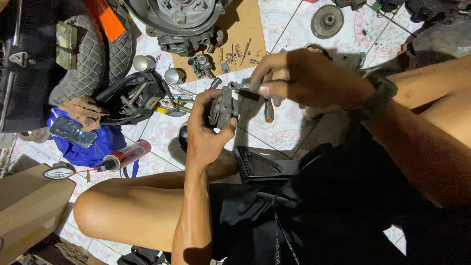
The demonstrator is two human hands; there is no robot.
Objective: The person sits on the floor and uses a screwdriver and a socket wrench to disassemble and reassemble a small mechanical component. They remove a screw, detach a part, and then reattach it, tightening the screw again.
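My left hand grips a small grey metal engine part, something like a carburettor, held up over the tiled floor. My right hand comes in from the right and pinches a small dark piece at the top of that part with thumb and fingers. A dark band sits on my right wrist. A screwdriver with a yellow handle lies on the floor just below my right hand.
A large engine casing rests on brown cardboard with small screws and fittings. A tyre, a black toolbox, a red spray can, a blue bag and a cardboard box lie left. A round gear disc sits at the top.
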